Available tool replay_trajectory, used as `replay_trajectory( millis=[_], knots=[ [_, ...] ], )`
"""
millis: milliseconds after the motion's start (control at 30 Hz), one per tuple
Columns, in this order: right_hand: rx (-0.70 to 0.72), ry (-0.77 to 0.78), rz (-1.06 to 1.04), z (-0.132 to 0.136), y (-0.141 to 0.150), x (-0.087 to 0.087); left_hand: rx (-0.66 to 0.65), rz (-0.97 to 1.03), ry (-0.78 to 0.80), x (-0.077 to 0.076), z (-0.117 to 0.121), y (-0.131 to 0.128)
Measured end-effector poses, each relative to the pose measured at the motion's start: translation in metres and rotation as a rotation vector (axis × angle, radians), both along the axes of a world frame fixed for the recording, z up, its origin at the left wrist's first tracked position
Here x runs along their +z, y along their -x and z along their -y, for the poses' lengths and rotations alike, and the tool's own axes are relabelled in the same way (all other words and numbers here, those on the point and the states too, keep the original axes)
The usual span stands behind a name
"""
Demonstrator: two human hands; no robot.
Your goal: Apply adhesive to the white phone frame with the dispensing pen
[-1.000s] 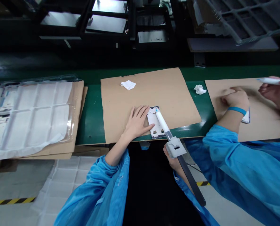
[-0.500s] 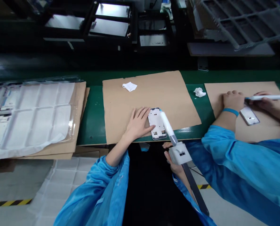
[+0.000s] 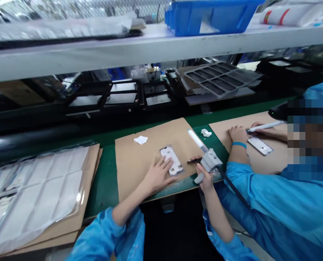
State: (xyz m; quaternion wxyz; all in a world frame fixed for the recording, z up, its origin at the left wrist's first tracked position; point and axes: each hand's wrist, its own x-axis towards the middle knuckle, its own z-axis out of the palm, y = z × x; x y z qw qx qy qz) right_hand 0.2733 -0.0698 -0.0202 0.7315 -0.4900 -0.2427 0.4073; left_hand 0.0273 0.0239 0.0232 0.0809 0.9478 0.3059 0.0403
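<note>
A white phone frame (image 3: 171,160) lies on a brown cardboard sheet (image 3: 139,161) on the green belt. My left hand (image 3: 156,175) rests flat beside it, fingertips touching its near edge, fingers spread. My right hand (image 3: 205,176) grips a grey dispensing gun (image 3: 209,161) with a white syringe barrel (image 3: 196,140) pointing up and away, lifted off the frame to its right. A black hose runs from the gun toward me.
Clear plastic trays (image 3: 28,192) with frames lie on cardboard at left. A white wipe (image 3: 141,140) and a crumpled tissue (image 3: 206,133) sit on the belt. A co-worker in blue at right holds a white pen-like tool (image 3: 264,126) over another phone frame (image 3: 260,145). A shelf with blue bins (image 3: 212,14) overhangs.
The camera has tilted up, showing the shelf. My right hand lifted the gun's tip off the frame and swung it right. My left hand slid down to the frame's near edge.
</note>
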Motion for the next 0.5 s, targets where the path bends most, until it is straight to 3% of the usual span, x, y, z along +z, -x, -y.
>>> replay_trajectory(
  millis=[133, 233, 367, 500],
  knots=[
    [-0.048, -0.059, -0.058, 0.004, -0.006, -0.002, 0.212, 0.019, -0.035, 0.042, -0.047, -0.028],
    [-0.040, -0.023, -0.052, 0.011, -0.006, -0.004, 0.124, 0.114, -0.057, 0.066, -0.035, -0.025],
    [-0.008, -0.007, -0.039, 0.015, -0.007, -0.005, 0.053, 0.110, 0.010, 0.072, 0.012, 0.020],
    [0.013, 0.055, 0.027, 0.024, -0.016, -0.009, 0.295, 0.111, 0.027, 0.059, 0.038, 0.093]
  ],
)
